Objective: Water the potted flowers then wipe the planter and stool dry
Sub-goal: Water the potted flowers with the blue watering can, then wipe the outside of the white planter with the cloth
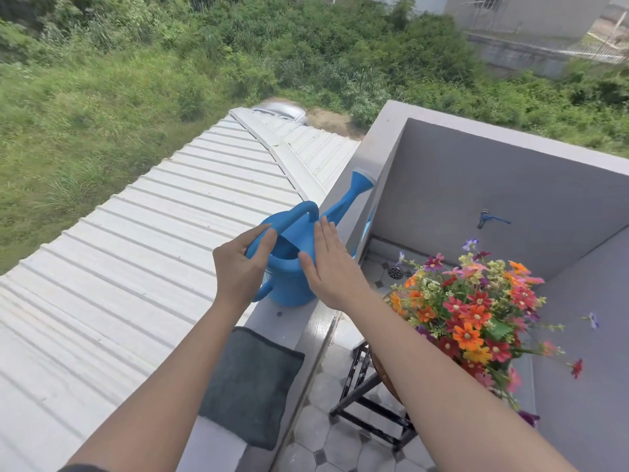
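1. The watering can (289,284) stands upright on the ledge (272,321) of the balcony wall, toward its far end. Its spout points along the ledge to the far corner.
2. The left hand (240,270) has its fingers and thumb curled round the lower part of the can's handle, on the outer-edge side.
3. The right hand (328,270) is flat with straight fingers at the can's inner side; whether it touches cannot be told.
4. A dark grey cloth (252,386) lies flat on the ledge toward the near end, apart from the can, covering most of the ledge's width.
5. The flowers (476,318) fill a brown planter (383,378) on a black stool (369,405), down on the tiled floor inside the ledge's inner edge. The right forearm crosses in front of the planter and hides most of it.
6. A tap (490,219) sticks out of the far wall above a floor drain (394,272); a corrugated roof (136,267) slopes away past the outer edge.
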{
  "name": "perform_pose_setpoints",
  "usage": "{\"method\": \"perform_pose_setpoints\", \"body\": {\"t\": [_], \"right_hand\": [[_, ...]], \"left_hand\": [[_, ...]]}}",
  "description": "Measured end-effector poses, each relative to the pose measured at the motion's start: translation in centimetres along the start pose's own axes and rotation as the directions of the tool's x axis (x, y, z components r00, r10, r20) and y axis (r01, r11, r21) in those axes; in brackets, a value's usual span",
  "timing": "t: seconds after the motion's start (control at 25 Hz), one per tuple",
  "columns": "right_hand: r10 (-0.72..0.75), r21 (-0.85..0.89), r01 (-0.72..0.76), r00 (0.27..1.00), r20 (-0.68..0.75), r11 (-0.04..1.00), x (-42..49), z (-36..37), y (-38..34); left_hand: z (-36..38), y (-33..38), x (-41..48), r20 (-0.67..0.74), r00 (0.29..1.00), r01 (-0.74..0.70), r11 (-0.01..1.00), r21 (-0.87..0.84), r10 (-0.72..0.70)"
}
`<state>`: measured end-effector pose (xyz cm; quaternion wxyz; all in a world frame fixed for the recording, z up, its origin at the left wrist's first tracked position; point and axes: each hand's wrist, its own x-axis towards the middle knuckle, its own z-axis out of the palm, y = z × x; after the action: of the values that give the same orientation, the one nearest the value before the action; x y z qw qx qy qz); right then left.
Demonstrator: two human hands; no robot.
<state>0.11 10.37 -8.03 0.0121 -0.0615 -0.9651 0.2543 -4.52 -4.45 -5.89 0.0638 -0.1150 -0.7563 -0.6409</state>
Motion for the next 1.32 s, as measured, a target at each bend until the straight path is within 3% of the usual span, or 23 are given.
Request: {"method": "perform_pose_setpoints", "body": {"t": [0.36,0.56,0.72,0.8,0.88,1.04,1.12,1.32], "right_hand": [[0.023,-0.047,-0.024,1.000,-0.005,0.999,0.0,0.4,-0.5],[0.198,0.289,-0.142,0.964,-0.175,0.947,-2.0,2.0,-0.9],[0.360,0.442,-0.236,0.906,-0.222,0.866,-5.9,6.0,-1.7],[0.386,0.440,-0.273,0.903,-0.189,0.855,-8.0,8.3,-2.4],[0.379,0.400,-0.311,0.920,-0.100,0.862,-9.5,10.3,-3.1],[0.356,0.293,-0.356,0.933,0.056,0.887,-10.2,12.2,-3.7],[0.378,0.251,-0.380,0.924,0.057,0.890,-9.6,11.7,-2.3],[0.425,0.260,-0.430,0.902,0.080,0.865,-8.6,11.2,-2.8]], "left_hand": [[-0.6,-0.2,-0.6,0.030,0.999,0.032,0.998,0.049,-0.033],[-2.0,-0.8,-0.8,0.090,0.992,0.083,0.997,0.001,-0.083],[-4.0,-2.6,-2.9,-0.064,0.978,0.195,0.979,-0.054,-0.198],[-5.2,-4.8,-4.8,-0.113,0.950,0.298,0.954,0.042,-0.292],[-6.0,-7.2,-7.0,-0.076,0.923,0.381,0.870,0.312,-0.377],[-5.8,-10.4,-9.7,0.021,0.878,0.322,0.624,0.712,-0.477],[-4.1,-11.1,-9.9,0.027,0.882,0.275,0.560,0.782,-0.470],[-3.4,-11.8,-9.6,-0.033,0.912,0.263,0.521,0.812,-0.410]]}}
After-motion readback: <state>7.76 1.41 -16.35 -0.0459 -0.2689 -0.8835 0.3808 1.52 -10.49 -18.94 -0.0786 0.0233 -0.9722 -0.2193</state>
